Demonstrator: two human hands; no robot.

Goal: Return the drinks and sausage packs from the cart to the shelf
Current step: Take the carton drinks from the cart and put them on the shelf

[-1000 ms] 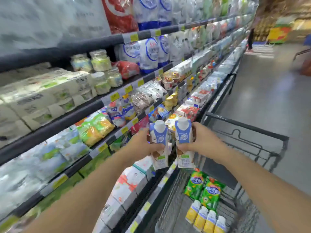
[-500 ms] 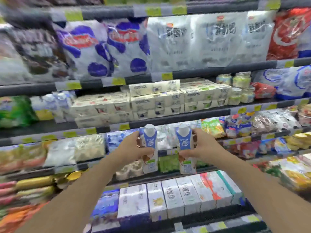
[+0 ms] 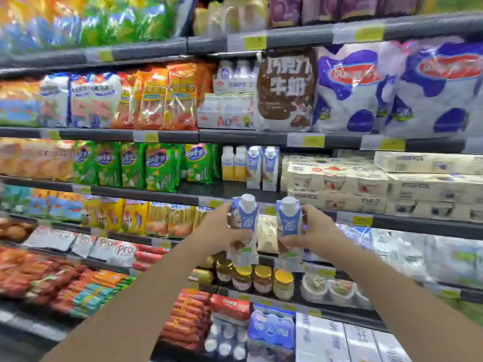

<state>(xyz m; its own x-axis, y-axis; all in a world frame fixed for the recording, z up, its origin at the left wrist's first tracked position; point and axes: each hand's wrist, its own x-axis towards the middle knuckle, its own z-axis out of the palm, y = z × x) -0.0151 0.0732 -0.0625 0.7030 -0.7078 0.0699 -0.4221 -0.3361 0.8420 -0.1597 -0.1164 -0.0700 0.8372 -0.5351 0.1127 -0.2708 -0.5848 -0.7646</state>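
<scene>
Drink cartons, two in number, are held upright side by side before the shelf [image 3: 261, 195]: the left carton [image 3: 244, 226] is clasped by the left hand [image 3: 222, 231] and the right carton [image 3: 288, 231] by the right hand [image 3: 317, 231]. Each has a white screw cap and a blue-and-white body; its print is blurred. Legible writing nearby is limited to "AD" on a white multipack [image 3: 226, 111] and "Pro" on silver packs [image 3: 115, 248].

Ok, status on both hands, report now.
Left hand, right hand each grip one blue carton. Matching cartons on shelf above. Path clear.
</scene>
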